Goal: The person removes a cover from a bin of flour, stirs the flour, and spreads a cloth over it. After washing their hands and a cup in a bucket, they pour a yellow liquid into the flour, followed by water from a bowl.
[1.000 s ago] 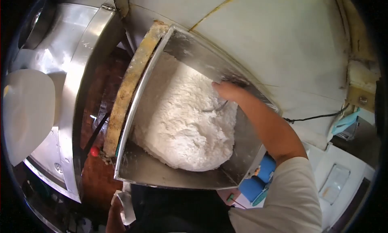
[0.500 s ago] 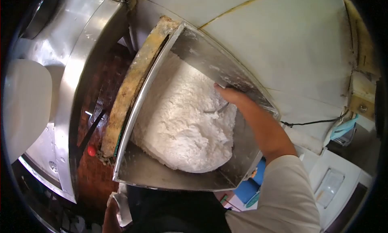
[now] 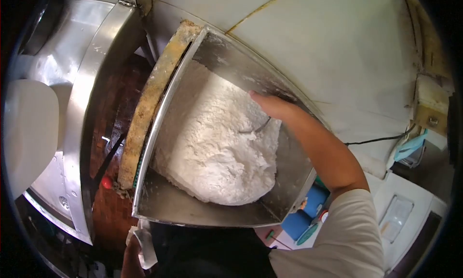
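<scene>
A large mound of white, crumbly, dough-like mass (image 3: 217, 152) fills much of the deep metal bin (image 3: 212, 216) in front of me. My right hand (image 3: 272, 106) is over its right side, thumb pointing left, the other fingers hidden underneath. A thin curved metal utensil (image 3: 260, 127) runs from under this hand into the white mass. My hand seems closed on its upper end; its lower part is buried. At the bottom left, outside the bin, my left hand (image 3: 133, 249) is partly seen, closed on a limp white piece (image 3: 147, 249), perhaps cloth or plastic.
A worn, yellowish slab (image 3: 144, 114) lines the bin's left side. Farther left are a steel counter (image 3: 82, 104) and a pale rounded panel (image 3: 31, 133) above reddish floor (image 3: 113, 205). White wall panels (image 3: 328, 41) rise behind. Blue containers (image 3: 296, 225) stand at lower right.
My right hand has lifted slightly up and left, showing more of the metal utensil. The view has shifted a little. My left hand still has the white piece.
</scene>
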`<state>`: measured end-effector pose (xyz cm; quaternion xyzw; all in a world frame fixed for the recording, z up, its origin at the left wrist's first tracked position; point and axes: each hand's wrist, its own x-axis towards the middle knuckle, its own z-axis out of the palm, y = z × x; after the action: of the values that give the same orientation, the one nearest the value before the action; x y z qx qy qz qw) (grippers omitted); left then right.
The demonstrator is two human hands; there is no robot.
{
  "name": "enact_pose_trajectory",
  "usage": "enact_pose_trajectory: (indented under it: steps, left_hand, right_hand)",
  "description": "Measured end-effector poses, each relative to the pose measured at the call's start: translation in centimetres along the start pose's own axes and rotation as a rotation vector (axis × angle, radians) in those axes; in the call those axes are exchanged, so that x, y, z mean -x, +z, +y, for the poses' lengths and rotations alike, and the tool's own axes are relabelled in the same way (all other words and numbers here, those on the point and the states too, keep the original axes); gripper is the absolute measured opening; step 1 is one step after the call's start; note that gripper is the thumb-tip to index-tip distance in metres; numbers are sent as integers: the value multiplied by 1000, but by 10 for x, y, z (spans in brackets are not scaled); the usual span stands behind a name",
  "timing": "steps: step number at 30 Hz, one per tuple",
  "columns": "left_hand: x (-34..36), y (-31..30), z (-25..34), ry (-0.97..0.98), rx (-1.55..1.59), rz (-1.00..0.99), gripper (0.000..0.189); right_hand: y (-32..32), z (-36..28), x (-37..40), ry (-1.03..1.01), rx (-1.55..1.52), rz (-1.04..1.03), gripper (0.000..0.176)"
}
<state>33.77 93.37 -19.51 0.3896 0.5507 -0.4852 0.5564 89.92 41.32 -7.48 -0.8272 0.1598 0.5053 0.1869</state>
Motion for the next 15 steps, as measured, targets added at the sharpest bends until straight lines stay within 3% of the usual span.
enact_pose_trajectory:
  steps: [2,6,8,11,15]
  left_hand:
    - [-7,-3,-9,-50,204,9,25]
    - [13,18,14,-62,119,90,23]
    - [38,38,45,-49,-183,133,21]
    - [33,39,42,-68,-325,166,18]
    - [2,12,5,-100,-56,72,16]
  right_hand:
    - [-2,5,8,71,57,19,85]
    - [2,39,-8,66,89,33,85]
    - [6,49,-17,106,33,17,84]
    - [20,82,-53,30,78,77,86]
    - [27,48,-43,150,69,97,88]
